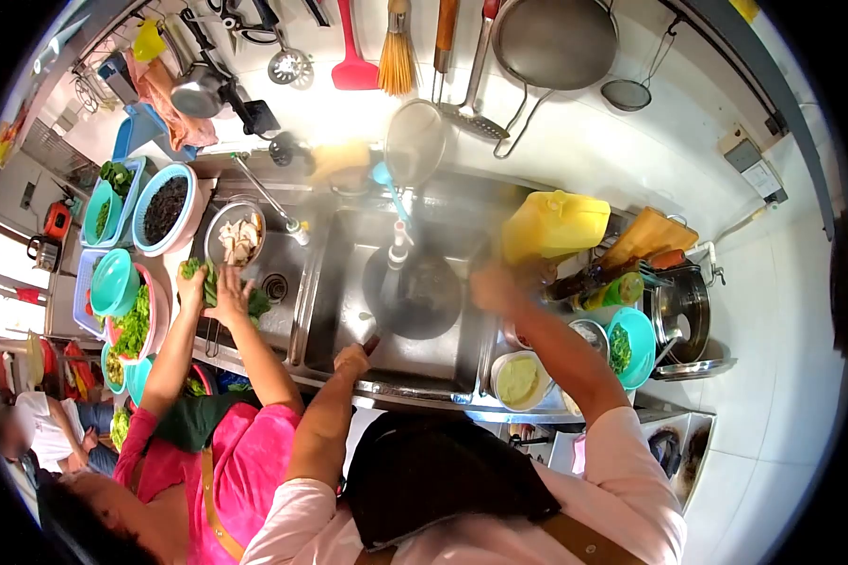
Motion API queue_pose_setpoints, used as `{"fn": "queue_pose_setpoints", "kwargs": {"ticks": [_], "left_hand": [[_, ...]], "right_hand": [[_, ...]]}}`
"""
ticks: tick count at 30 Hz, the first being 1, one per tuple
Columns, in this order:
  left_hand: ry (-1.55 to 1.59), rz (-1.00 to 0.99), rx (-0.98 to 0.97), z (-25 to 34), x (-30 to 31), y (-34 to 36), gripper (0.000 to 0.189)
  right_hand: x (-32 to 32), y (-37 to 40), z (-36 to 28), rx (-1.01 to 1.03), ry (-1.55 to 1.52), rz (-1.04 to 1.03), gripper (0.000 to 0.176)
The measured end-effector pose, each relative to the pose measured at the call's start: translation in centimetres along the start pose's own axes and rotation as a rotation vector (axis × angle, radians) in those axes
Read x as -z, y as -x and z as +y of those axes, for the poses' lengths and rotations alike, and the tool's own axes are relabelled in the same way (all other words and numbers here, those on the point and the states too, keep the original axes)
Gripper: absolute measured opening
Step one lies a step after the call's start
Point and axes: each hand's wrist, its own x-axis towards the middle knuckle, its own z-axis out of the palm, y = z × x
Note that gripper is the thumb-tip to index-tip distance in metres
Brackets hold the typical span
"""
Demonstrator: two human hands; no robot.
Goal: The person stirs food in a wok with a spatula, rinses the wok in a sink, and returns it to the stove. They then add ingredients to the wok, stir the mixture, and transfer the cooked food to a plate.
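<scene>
Dark wok [413, 294] sits in the sink, left hand [351, 359] gripping its handle [371, 345].

The wearer has on a pale, pinkish-white T-shirt [627, 461] with short, loose sleeves. Over its front hangs a black apron bib [443, 480] in plain dark cloth, joined by a brown strap [575, 537] with a small round metal stud [591, 548]. The left hand [352, 360] is bare, as are both forearms.
</scene>
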Motion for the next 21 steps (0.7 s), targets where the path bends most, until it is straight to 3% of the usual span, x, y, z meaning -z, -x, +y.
{"fn": "queue_pose_setpoints", "kwargs": {"ticks": [1,3,4,6,8,12,16,18,21], "left_hand": [[0.075,-0.086,-0.039,-0.9,0.0,-0.7,0.029],[0.412,-0.451,-0.045,-2.4,-0.4,-4.2,0.028],[0.542,-0.562,-0.013,-2.4,0.4,-3.5,0.016],[0.73,-0.678,0.026,-1.8,1.4,-2.0,0.014],[0.896,-0.806,0.033,-1.6,2.1,-0.6,0.026],[0.912,-0.93,0.086,-2.3,2.9,0.2,0.026],[0.823,-0.926,0.032,-2.0,3.6,0.3,0.026],[0.722,-0.757,0.046,-1.2,3.4,-0.1,0.022],[0.416,-0.504,-0.049,-1.2,2.2,-2.5,0.015]], "right_hand": [[1.2,0.9,-0.8,-0.025,-0.066,-0.006,0.023],[3.2,2.0,-1.7,-0.078,-0.196,-0.011,0.024],[4.3,2.4,-2.0,-0.075,-0.221,-0.006,0.024],[6.2,3.0,-2.6,-0.068,-0.276,0.009,0.025],[7.0,3.5,-3.1,-0.057,-0.274,0.053,0.024],[7.6,4.5,-4.2,-0.073,-0.255,0.04,0.023],[5.1,4.0,-3.6,-0.033,-0.235,0.09,0.021],[-2.8,0.3,-1.5,0.021,-0.37,0.037,0.02],[-1.2,3.1,-3.9,-0.323,-1.072,-0.069,0.018]]}}
